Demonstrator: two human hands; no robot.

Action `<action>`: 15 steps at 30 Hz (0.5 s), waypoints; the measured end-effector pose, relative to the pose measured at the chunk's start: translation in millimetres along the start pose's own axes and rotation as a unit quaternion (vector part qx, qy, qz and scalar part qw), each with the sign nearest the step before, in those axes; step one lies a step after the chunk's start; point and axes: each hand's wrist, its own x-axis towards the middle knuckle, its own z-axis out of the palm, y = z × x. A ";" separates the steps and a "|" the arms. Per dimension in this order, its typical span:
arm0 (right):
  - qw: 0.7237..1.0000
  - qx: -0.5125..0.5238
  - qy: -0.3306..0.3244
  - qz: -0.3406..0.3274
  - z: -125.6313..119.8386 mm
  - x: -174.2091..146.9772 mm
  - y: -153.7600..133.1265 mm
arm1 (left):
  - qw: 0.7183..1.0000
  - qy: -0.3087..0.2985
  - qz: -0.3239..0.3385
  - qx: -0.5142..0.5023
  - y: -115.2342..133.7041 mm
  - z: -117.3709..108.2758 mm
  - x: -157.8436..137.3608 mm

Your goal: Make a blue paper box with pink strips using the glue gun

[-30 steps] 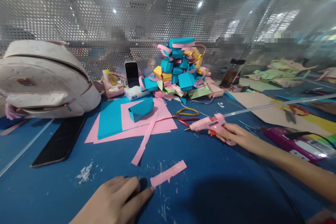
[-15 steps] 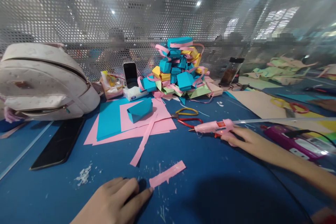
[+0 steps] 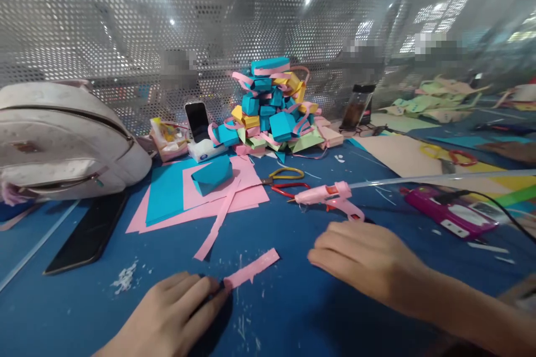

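Left hand (image 3: 178, 309), lower left of centre: fingertips touch the paper strip (image 3: 254, 269), lower centre; pinch cannot be determined. Right hand (image 3: 372, 262), lower right: palm hidden, grip indeterminable. Glue gun (image 3: 320, 195): right of centre, just above the right hand.

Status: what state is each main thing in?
Left hand, fingertips touching short pink paper strip
Pink plastic glue gun, lying down, clear stick loaded
Right hand, not gripping the gun
Red-and-yellow-handled scissors, handles spread
White-edged phone, propped up, screen dark
Purple plastic power strip, black cable attached
White backpack, zip state unclear
Blue paper piece, folded
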 end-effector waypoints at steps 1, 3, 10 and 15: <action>0.999 -0.004 0.010 -0.036 8.8 3.3 -0.6 | 1.000 0.007 0.002 0.011 1.0 0.3 1.4; 0.995 -0.019 0.026 -0.097 23.4 8.5 -0.3 | 0.999 0.019 0.003 0.026 2.8 0.8 3.9; 0.986 -0.029 0.071 -0.151 43.2 19.4 0.1 | 1.000 0.010 -0.015 0.004 1.7 2.1 5.0; 0.983 -0.032 0.087 -0.156 46.0 21.3 0.3 | 1.000 0.006 -0.020 -0.015 -0.5 -0.1 6.2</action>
